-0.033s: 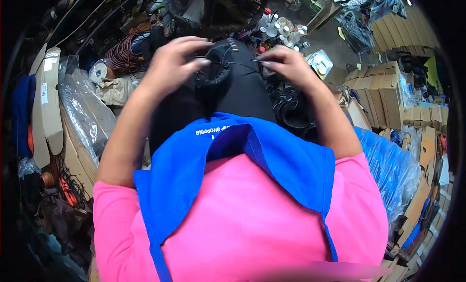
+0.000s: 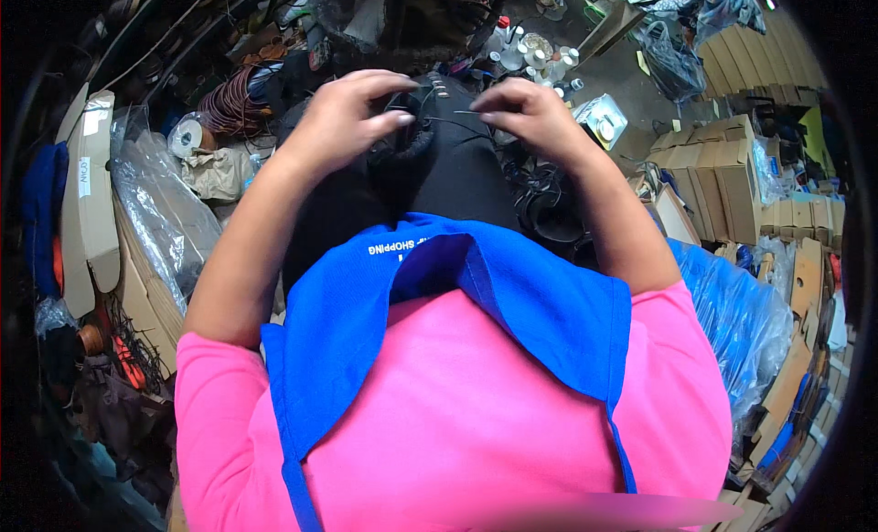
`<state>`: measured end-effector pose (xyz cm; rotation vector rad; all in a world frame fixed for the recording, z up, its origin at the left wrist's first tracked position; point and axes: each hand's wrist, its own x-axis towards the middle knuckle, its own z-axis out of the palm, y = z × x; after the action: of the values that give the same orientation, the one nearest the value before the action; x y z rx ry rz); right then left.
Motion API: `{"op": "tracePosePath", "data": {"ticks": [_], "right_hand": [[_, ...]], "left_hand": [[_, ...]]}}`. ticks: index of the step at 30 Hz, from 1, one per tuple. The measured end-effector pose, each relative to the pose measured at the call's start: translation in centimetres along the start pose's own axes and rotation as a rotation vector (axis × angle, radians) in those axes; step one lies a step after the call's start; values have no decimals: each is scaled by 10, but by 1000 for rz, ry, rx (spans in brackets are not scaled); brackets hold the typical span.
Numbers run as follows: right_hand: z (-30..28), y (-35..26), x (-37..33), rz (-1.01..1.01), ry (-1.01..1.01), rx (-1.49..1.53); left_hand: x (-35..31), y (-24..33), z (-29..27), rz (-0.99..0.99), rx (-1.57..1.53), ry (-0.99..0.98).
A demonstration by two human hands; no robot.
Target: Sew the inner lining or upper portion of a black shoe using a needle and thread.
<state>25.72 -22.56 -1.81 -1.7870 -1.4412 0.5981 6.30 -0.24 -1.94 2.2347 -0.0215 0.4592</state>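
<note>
A black padded round piece [image 2: 402, 148] with a thick rim rests on my lap, against my dark trousers [image 2: 466, 166]. My left hand [image 2: 343, 120] reaches over it, thumb and forefinger curved and apart with the dark piece behind the gap. Whether a thread lies in its inner fingers is hidden. Opposite, my right hand [image 2: 526, 116] pinches a thin needle [image 2: 465, 112] that points left. A dark thread [image 2: 448, 120] runs from the piece toward the right hand. Small metal fittings [image 2: 439, 88] show on black material beyond.
Plastic bottles [image 2: 540, 61] stand on the floor ahead. A metal tin [image 2: 601, 120] is to their right. Cardboard pieces [image 2: 709, 175] and a plastic-wrapped blue bundle [image 2: 732, 303] lie at right. On the left are a white roll [image 2: 186, 137] and clear plastic sheeting [image 2: 155, 184].
My left hand has moved slightly right, over the round piece. The right hand has shifted slightly left with the needle, bringing the hands closer together.
</note>
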Motion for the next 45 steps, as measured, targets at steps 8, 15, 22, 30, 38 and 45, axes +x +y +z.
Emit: {"op": "tracePosePath", "data": {"ticks": [8, 15, 22, 30, 38, 45], "right_hand": [[10, -26, 46, 39, -99, -93], [22, -16, 44, -42, -104, -54], [35, -22, 23, -81, 33, -132], [24, -51, 26, -258, -79, -750], [28, -25, 30, -138, -30, -263], [44, -17, 20, -158, 117, -215]], "left_hand": [[34, -19, 14, -374, -208, -325], [34, -28, 17, -479, -604, -406], [31, -29, 12, -406, -484, -494], [39, -23, 13, -301, -347, -608], [32, -25, 14, -451, -522, -492], [33, -33, 17, -445, -590, -490]]}}
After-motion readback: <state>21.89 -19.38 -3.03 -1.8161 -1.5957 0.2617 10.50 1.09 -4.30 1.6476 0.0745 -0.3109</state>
